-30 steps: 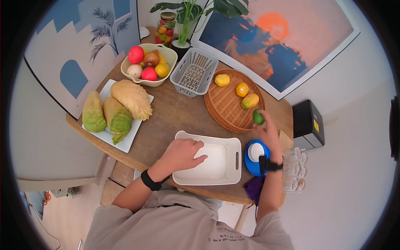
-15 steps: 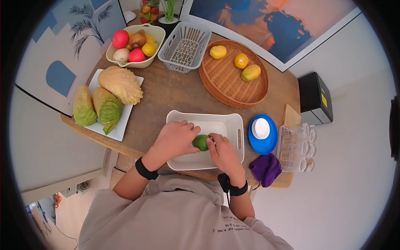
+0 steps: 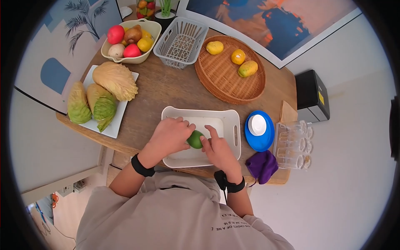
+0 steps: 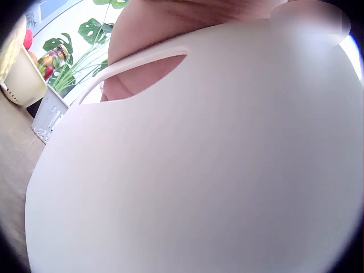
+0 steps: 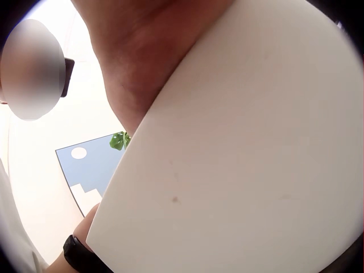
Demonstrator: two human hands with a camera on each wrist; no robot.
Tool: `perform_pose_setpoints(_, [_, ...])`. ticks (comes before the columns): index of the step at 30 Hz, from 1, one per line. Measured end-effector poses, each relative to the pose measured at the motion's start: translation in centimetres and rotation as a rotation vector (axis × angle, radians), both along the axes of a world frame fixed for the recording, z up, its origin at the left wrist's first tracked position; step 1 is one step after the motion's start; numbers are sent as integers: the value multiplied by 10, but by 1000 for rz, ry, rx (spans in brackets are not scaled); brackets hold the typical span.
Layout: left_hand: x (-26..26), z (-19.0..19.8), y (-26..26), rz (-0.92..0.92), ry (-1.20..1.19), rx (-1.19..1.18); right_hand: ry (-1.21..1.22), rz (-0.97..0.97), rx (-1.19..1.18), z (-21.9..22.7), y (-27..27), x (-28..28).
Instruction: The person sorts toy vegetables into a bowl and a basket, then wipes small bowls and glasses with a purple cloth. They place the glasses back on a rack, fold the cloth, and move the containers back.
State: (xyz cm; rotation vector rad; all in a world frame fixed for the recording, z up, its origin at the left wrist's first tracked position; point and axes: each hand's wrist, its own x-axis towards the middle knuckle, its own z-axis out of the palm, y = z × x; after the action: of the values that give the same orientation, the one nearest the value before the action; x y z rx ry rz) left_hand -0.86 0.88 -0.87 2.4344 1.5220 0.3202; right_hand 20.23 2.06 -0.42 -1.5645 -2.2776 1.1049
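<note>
A green oval fruit (image 3: 194, 139), much like a lime, is held between both hands over the white bin (image 3: 233, 146). The left hand (image 3: 167, 135) curls its fingers and thumb round the fruit's left side. From the right, the right hand (image 3: 220, 152) holds it with the thumb on its skin and the index finger raised away. In the left wrist view, the bin's outer wall (image 4: 193, 170) fills most of the picture, with part of the left hand (image 4: 170, 25) above the handle slot. The right wrist view shows the bin wall (image 5: 239, 148) hiding the right fingertips.
Behind the bin are a wicker tray (image 3: 216, 89) with yellow fruits, a grey basket (image 3: 181, 43) and a cream basin (image 3: 139, 59) of produce. Cabbages (image 3: 114, 79) lie on a white plate at left. A blue plate (image 3: 260, 143), purple cloth (image 3: 262, 166) and glasses (image 3: 293, 143) stand right.
The right hand brought the green fruit from beside the wicker tray to over the bin, where the left hand joined it. Since then the right index finger has lifted. The head view tilted down.
</note>
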Motion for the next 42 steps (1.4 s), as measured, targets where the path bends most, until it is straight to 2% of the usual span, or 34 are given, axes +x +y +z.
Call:
perform_pose_setpoints(2, [1,0,0,3,16,-10,45,-71,-31,3,1,-1])
perform_pose_setpoints(8, [0,-2,0,3,20,-8,-19,121,19,-2,2,1])
perform_pose_setpoints(16, [1,-9,2,-46,133,-74,-9,171,36,-6,3,2])
perform_pose_setpoints(17, [0,-9,1,-35,72,-41,5,176,55,-6,3,2])
perform_pose_setpoints(19, [-2,-6,2,-17,-47,29,28,37,47,6,0,-3])
perform_pose_setpoints(20, [-3,-3,3,50,-253,43,40,-34,44,11,-1,-5])
perform_pose_setpoints(22, [-3,4,8,170,-670,70,223,-117,163,9,-5,0])
perform_pose_setpoints(23, [-5,5,13,276,-886,-39,313,-158,222,7,-7,4])
perform_pose_setpoints(25, [-19,4,27,489,-1316,-274,313,-160,267,7,-13,7])
perform_pose_setpoints(27, [-46,10,51,547,-1687,-190,269,-121,289,9,-16,8])
perform_pose_setpoints(29, [-84,4,76,486,-1978,-269,275,-84,327,7,-16,5])
perform_pose_setpoints(32, [-114,5,105,615,-2106,-177,247,-49,353,5,-15,3])
perform_pose_setpoints(35, [-114,2,98,613,-2030,-221,228,-46,355,6,-15,3])
perform_pose_setpoints(37, [-82,6,71,552,-1737,-150,227,-56,351,7,-15,2])
perform_pose_setpoints(39, [-40,3,35,317,-1517,-105,221,-69,369,12,-16,0])
perform_pose_setpoints(41, [-10,10,-1,147,-1097,-115,213,-45,401,17,-14,3])
perform_pose_setpoints(42, [-4,4,-10,93,-861,17,209,-14,426,22,-7,10])
